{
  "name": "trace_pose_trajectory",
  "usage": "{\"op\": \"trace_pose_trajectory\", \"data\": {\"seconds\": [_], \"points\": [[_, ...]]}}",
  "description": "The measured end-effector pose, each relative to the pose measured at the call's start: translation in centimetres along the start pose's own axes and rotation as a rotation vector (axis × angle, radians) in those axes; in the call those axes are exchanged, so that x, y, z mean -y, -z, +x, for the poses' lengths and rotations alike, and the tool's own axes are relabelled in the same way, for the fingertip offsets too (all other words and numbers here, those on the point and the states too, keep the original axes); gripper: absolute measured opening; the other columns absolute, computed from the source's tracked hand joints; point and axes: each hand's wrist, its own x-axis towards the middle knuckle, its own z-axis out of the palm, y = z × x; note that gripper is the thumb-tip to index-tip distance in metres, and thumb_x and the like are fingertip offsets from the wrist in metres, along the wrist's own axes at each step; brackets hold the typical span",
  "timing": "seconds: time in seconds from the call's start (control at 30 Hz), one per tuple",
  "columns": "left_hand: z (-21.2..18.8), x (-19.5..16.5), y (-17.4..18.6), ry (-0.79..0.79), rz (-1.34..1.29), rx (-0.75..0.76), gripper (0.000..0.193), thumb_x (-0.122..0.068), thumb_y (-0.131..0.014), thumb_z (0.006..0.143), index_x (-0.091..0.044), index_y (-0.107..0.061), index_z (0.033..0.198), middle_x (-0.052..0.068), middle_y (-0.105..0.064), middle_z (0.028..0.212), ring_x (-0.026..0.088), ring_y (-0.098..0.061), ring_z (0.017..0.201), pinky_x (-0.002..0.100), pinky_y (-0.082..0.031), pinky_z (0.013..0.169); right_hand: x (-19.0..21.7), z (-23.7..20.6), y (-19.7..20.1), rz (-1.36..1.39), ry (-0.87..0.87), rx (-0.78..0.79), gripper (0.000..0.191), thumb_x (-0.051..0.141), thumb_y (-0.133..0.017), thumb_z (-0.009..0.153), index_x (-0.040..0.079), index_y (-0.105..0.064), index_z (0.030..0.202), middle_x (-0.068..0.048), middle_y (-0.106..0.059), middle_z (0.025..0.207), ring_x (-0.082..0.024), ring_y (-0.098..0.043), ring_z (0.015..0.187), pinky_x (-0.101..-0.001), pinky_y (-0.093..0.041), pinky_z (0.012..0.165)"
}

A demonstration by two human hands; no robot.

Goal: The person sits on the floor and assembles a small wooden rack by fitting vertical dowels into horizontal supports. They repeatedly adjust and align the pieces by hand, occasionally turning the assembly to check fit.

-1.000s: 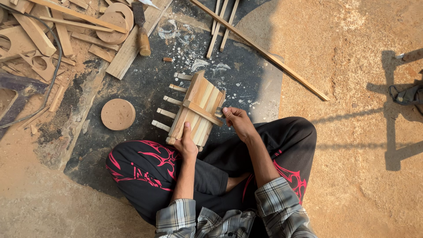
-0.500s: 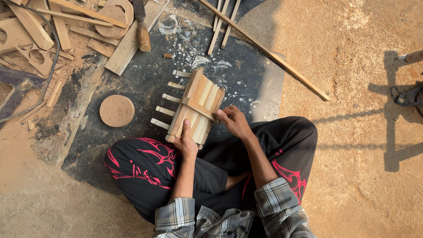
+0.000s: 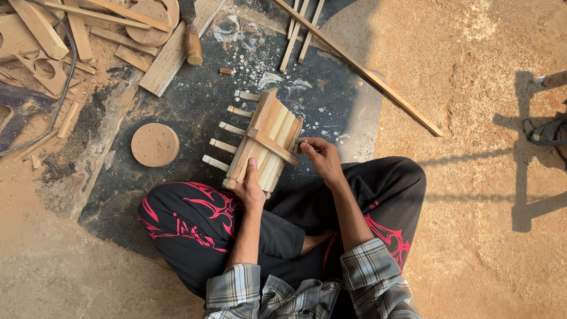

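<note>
- nearest to me: plaid shirt cuffs and crossed legs in black trousers (image 3: 195,230) with red-pink tribal patterning; the person sits on the ground.
- left hand (image 3: 250,189): forearm runs straight up from the lap; fingers wrap the near lower end of the wooden frame (image 3: 264,140), thumb laid flat up along its face. grasping, firm.
- right hand (image 3: 322,156): wrist bent inward, fingertips pinched on a small dark piece (image 3: 297,146) pressed at the frame's right edge. i cannot tell what the piece is.
- wooden frame: pale, unfinished timber, several parallel slats side by side, one cross batten nailed or set diagonally over them. five short round pegs (image 3: 223,145) stick out of its left side, evenly stepped. it stands tilted, above the knees, lower end between the hands, upper end leaning away.
- surface under it: dark rubbery mat (image 3: 195,112), dusty, speckled with pale shavings and chips.
- left of the frame, well apart: flat round wooden disc (image 3: 155,144), smooth face, lying on the mat.
- further out: long thin strip (image 3: 360,68) lying diagonally across mat edge and sandy ground (image 3: 484,53); ground is coarse, tan, sunlit.
- far left corner: heap of offcuts (image 3: 65,35), planks, boards with round cutouts, a wooden-handled tool (image 3: 192,41), and a dark cable (image 3: 62,88) looping through sawdust.
</note>
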Motion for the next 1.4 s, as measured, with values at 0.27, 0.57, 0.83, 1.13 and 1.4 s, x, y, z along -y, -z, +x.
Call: {"op": "trace_pose_trajectory", "data": {"seconds": [0.27,0.57,0.83,1.13,1.4], "points": [[0.1,0.1,0.0,-0.019,-0.004,-0.004,0.042,-0.017,-0.075,0.096,0.010,-0.065,0.127,0.017,-0.070,0.125,0.022,-0.068,0.110,0.034,-0.055,0.094,-0.3,-1.4,-1.7,-0.520,0.379,0.027,0.027,0.011,-0.066,0.095,0.002,-0.074,0.119,-0.017,-0.074,0.095,-0.030,-0.071,0.085,-0.0400,-0.056,0.079],[-0.2,-0.2,0.3,-0.165,0.343,0.099,0.040,-0.029,-0.072,0.099,0.007,-0.073,0.116,0.016,-0.077,0.107,0.022,-0.072,0.096,0.033,-0.057,0.085,0.2,-2.1,-3.0,-0.380,0.399,0.050,0.045,-0.002,-0.056,0.083,-0.002,-0.067,0.126,-0.020,-0.071,0.107,-0.036,-0.067,0.099,-0.0442,-0.053,0.090],[-0.7,-0.6,0.1,-0.437,0.598,0.191,0.027,-0.023,-0.072,0.101,0.004,-0.076,0.105,0.013,-0.078,0.091,0.026,-0.074,0.080,0.036,-0.056,0.075,-0.1,-1.3,-2.6,-0.661,0.459,0.015,0.050,-0.007,-0.052,0.074,0.000,-0.072,0.120,-0.018,-0.076,0.107,-0.035,-0.067,0.104,-0.0447,-0.051,0.090],[-0.8,-1.0,-0.6,-0.687,0.546,0.299,0.014,-0.011,-0.073,0.099,0.002,-0.072,0.102,0.014,-0.073,0.089,0.029,-0.071,0.077,0.037,-0.055,0.068,0.1,-0.7,-2.4,-0.060,0.038,0.084,0.050,-0.005,-0.046,0.081,-0.002,-0.073,0.123,-0.018,-0.071,0.095,-0.016,-0.058,0.069,-0.0299,-0.048,0.065],[-0.4,-0.7,-1.5,-0.734,0.552,0.341,0.011,-0.009,-0.073,0.098,0.001,-0.071,0.098,0.013,-0.071,0.086,0.031,-0.070,0.074,0.038,-0.054,0.064,0.8,-0.8,-2.1,0.041,-0.002,0.123,0.052,-0.007,-0.047,0.075,0.000,-0.069,0.122,-0.009,-0.078,0.111,-0.013,-0.056,0.068,-0.0320,-0.046,0.060]]}}
